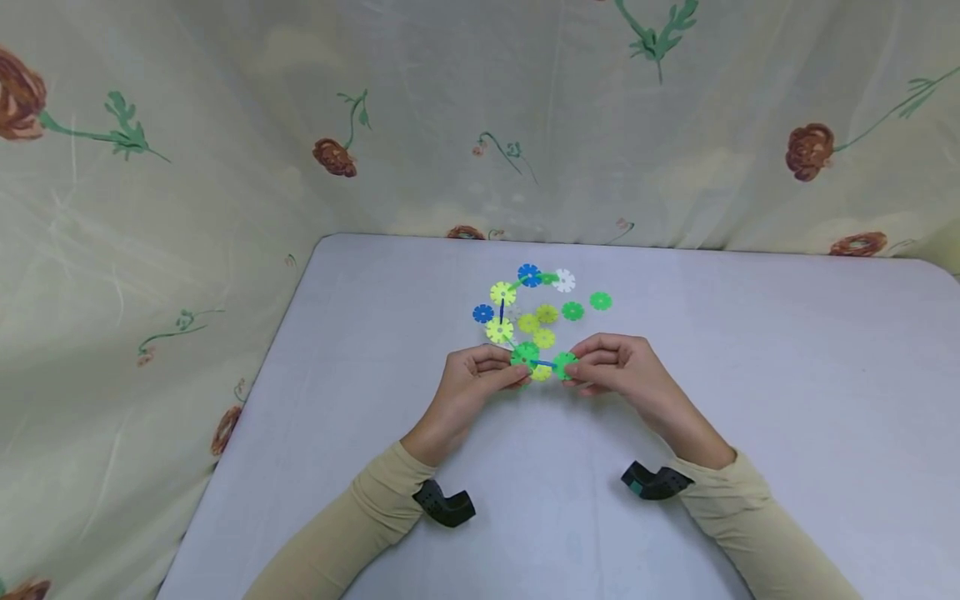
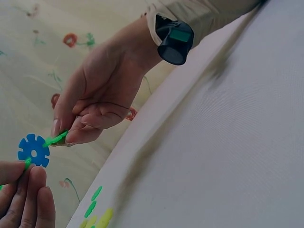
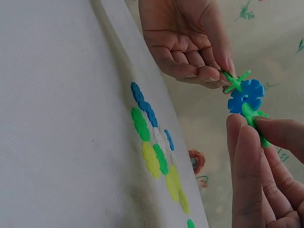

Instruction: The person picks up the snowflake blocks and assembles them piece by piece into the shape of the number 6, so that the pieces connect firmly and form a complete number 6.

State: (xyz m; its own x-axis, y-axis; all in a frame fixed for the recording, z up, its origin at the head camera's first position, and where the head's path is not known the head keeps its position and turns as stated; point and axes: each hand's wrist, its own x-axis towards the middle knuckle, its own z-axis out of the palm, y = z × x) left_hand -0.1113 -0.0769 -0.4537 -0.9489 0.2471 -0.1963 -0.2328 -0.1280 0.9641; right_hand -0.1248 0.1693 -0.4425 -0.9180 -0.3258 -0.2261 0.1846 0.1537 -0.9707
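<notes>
- My left hand (image 1: 480, 373) pinches a slotted green disc (image 1: 526, 352).
- My right hand (image 1: 621, 360) pinches a second green disc (image 1: 565, 365).
- A blue disc (image 2: 33, 151) links the two, raised above the worktop (image 1: 750, 375).
- Beyond my hands lie yellow discs (image 1: 547, 313), other green discs (image 1: 600, 301) and a white disc (image 1: 566, 282).
- Flowered cloth (image 1: 450, 100) hangs behind.

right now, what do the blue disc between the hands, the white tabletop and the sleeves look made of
Blue disc: likely moulded plastic, smooth and semi-matte, judging by even colour and clean-cut notches. White tabletop: probably matte cloth covering; fine weave-like texture shows in the left wrist view. Sleeves: seemingly soft, matte fabric, since they bunch in folds; fibre unclear.
</notes>
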